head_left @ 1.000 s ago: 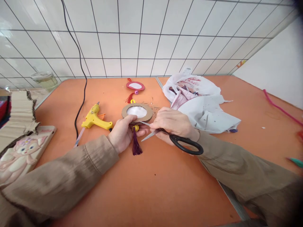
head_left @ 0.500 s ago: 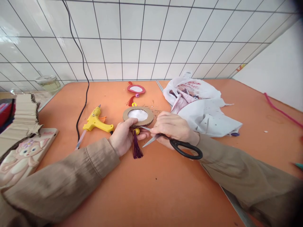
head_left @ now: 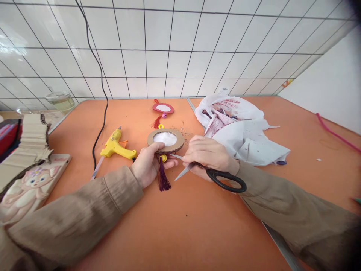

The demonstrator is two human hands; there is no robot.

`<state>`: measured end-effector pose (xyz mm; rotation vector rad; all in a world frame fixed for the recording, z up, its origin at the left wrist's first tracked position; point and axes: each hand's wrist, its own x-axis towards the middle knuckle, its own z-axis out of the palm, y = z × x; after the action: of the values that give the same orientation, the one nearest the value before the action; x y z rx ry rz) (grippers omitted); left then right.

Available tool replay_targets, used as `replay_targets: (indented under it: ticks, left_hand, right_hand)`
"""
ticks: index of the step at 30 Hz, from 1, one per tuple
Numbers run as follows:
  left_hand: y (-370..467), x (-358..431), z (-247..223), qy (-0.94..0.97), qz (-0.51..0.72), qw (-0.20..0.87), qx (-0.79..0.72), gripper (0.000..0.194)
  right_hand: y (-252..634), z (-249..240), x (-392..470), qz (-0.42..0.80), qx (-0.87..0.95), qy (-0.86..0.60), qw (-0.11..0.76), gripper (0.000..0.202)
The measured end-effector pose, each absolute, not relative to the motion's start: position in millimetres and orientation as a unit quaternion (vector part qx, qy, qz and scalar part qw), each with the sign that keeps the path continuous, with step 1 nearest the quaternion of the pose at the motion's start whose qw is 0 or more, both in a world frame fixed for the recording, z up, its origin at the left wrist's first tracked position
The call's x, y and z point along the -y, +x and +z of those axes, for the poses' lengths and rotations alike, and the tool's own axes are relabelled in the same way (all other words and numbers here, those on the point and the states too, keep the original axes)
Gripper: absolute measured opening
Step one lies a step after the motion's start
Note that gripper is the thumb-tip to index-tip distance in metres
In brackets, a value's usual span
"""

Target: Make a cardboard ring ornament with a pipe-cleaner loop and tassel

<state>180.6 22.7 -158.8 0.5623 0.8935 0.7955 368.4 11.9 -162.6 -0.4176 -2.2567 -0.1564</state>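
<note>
A cardboard oval ring point(head_left: 179, 140) with a white centre is held by my left hand point(head_left: 148, 165), thumb on top and fingers underneath. From its near edge hang a yellow bell point(head_left: 163, 158) and a dark purple tassel point(head_left: 163, 178); a yellow loop point(head_left: 161, 127) shows at its far edge. My right hand point(head_left: 210, 154) grips black-handled scissors point(head_left: 227, 180) with the blades apart. One blade reaches the ring's lower edge beside the bell, and the other points down-left over the table. Whether that upper blade touches the cardboard is hard to tell.
Behind the ring lies a red oval ornament point(head_left: 163, 108) with a tassel. A yellow glue gun point(head_left: 117, 146) and black cable point(head_left: 105, 113) are at left, near torn cardboard point(head_left: 32, 139) and a cartoon case point(head_left: 36, 184). A white plastic bag point(head_left: 254, 145) lies at right, dark scraps nearby.
The scissors have shifted slightly right, with the blade tips drawn back a little from the ring. My left hand keeps its hold on the ring. The whole view has moved slightly.
</note>
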Motion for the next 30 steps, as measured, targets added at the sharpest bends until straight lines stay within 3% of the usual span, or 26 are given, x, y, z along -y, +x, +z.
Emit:
replay_targets:
  ticks: [13, 30]
  left_hand:
    - [181.1, -22.7, -159.0, 0.269, 0.364, 0.789, -0.415, 0.026]
    - [181.0, -22.9, -160.2, 0.270, 0.360, 0.797, -0.404, 0.029]
  right_hand:
    - [365.8, -164.4, -13.0, -0.059, 0.888, -0.143, 0.434, 0.019]
    - [367.9, -166.0, -14.5, -0.071, 0.898, -0.160, 0.404, 0.017]
